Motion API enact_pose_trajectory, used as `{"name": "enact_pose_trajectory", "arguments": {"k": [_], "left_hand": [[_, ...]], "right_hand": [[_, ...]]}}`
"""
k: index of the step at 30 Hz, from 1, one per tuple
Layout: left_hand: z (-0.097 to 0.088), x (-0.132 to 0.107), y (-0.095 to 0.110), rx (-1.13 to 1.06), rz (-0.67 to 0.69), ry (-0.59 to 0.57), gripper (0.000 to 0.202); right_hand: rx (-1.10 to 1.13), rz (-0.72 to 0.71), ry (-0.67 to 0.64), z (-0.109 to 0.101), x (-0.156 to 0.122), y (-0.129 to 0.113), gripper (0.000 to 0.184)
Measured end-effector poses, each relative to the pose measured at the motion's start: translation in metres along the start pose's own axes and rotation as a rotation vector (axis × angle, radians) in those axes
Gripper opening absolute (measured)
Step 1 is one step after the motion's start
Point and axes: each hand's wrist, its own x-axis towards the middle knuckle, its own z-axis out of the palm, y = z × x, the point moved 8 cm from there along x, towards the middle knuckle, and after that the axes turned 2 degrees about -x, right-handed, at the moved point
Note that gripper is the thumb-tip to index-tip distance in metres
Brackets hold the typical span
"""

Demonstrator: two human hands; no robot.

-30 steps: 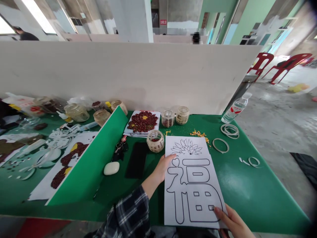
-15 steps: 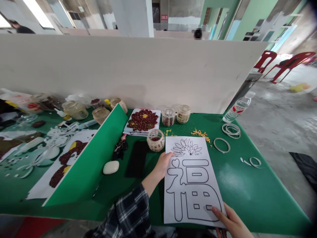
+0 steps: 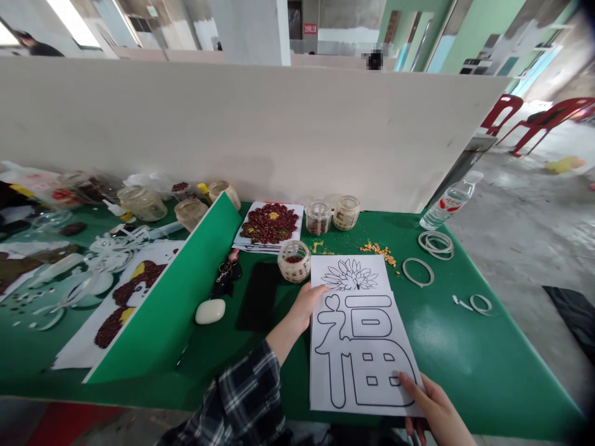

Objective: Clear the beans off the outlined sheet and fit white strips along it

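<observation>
Two paper sheets overlap in front of me. The upper one carries a large outlined Chinese character [image 3: 344,347]; above its top edge shows a sheet with a black-line flower drawing [image 3: 351,275]. My left hand [image 3: 304,310] grips the left edge of the sheets, thumb on top near the flower. My right hand [image 3: 432,402] pinches the lower right corner of the character sheet, thumb on top and fingers underneath. Just beyond my left hand stands a glass jar [image 3: 294,263] with dark red beans inside. A dark flat rectangle [image 3: 257,297] lies to its left.
Behind are a bean-covered flower picture [image 3: 269,224], two more jars [image 3: 318,218] and scattered yellow kernels [image 3: 379,251]. To the right are a water bottle [image 3: 450,201] and tape-like rings [image 3: 436,245]. A green divider [image 3: 167,291] stands left, near a white case [image 3: 210,311] and keys [image 3: 227,271].
The character sheet has shifted slightly away from me over the flower sheet, and a small step now shows at their right edges. Both hands keep their hold.
</observation>
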Motion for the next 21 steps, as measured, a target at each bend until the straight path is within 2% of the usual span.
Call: {"name": "enact_pose_trajectory", "arguments": {"k": [5, 8, 11, 13, 15, 19, 21], "left_hand": [[0.001, 0.003, 0.001, -0.022, 0.062, -0.013, 0.034], [0.003, 0.001, 0.014, -0.026, 0.184, -0.026, 0.035], [0.001, -0.006, 0.034, 0.110, 0.325, -0.001, 0.029], [-0.004, -0.014, 0.044, 0.280, 0.362, 0.048, 0.027], [-0.012, -0.027, 0.056, 0.517, 0.396, 0.141, 0.027], [-0.028, -0.060, 0.089, 1.077, 0.515, 0.468, 0.035], [-0.035, -0.075, 0.105, 1.188, 0.587, 0.639, 0.036]], "right_hand": [[-0.022, -0.018, -0.004, 0.001, 0.003, 0.003, 0.054], [-0.024, -0.016, -0.009, 0.001, 0.003, 0.002, 0.055], [-0.017, -0.008, -0.002, 0.001, 0.000, -0.001, 0.054], [-0.011, -0.006, -0.004, 0.001, -0.001, -0.003, 0.055], [-0.004, -0.007, -0.001, 0.001, -0.002, -0.003, 0.054], [0.011, -0.013, 0.007, 0.001, 0.000, 0.001, 0.053], [0.009, -0.013, -0.011, 0.002, 0.002, 0.004, 0.054]]}}
